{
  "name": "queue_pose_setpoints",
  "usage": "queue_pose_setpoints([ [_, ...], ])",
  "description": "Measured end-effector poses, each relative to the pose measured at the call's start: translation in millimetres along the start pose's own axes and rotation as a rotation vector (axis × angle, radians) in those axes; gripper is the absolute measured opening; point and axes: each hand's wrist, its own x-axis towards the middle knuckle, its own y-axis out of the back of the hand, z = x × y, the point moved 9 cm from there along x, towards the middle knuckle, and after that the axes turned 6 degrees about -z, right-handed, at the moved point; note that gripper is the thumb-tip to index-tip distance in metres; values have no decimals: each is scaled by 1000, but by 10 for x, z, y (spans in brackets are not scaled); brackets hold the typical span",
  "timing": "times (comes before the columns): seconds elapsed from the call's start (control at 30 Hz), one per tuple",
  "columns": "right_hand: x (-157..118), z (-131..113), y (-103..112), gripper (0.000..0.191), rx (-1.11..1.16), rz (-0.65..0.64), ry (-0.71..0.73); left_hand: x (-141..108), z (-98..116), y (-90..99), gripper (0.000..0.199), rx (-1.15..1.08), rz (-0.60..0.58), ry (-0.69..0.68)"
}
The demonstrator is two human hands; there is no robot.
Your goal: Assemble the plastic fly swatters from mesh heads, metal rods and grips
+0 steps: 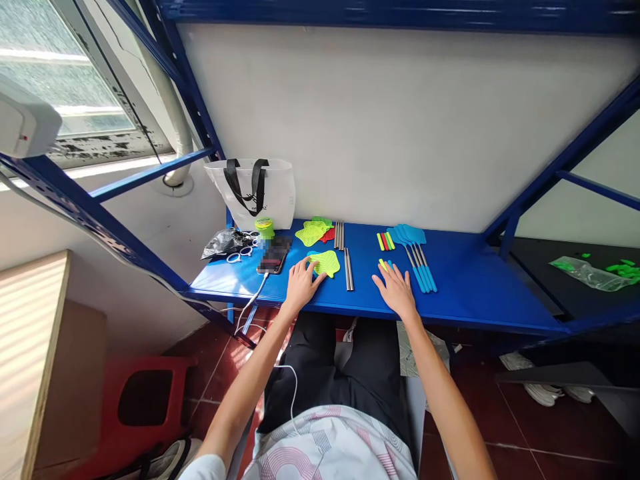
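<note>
Your left hand (301, 287) lay near the front edge of the blue steel shelf (475, 293), its fingers spread and pinching nothing. Its fingertips (316, 265) touched a neon-yellow mesh fly swatter head (327, 264), which sat flat on the shelf with a pair of steel rods (349, 269) just to its right. Your right hand (395, 290) rested palm down and open, with a small lime strip (383, 265) at its fingertips.

Toward the back edge, yellow mesh heads (311, 234) overlapped red ones (328, 235), beside more steel rods (339, 235) and a row of coloured strips (384, 241). Blue swatters (414, 257) with steel shafts fanned out to the right of your right hand.

At the shelf's left end lay a phone (273, 258) on a white cable (253, 300), a green tape roll (265, 228), a black plastic bag (225, 244) and white rings (240, 255), with a white tote bag (250, 193) behind them.
</note>
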Motion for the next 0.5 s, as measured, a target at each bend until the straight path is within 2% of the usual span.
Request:
queue_pose_setpoints([
  [0.2, -5, 19, 43, 83, -6, 9, -25, -7, 33, -7, 50, -5, 12, 1],
  [0.33, 0, 10, 34, 83, -21, 0, -6, -14, 43, 44, 44, -25, 77, 15],
  [0.5, -8, -21, 56, 83, -28, -7, -6, -45, 195, 176, 38, -20, 171, -28],
])
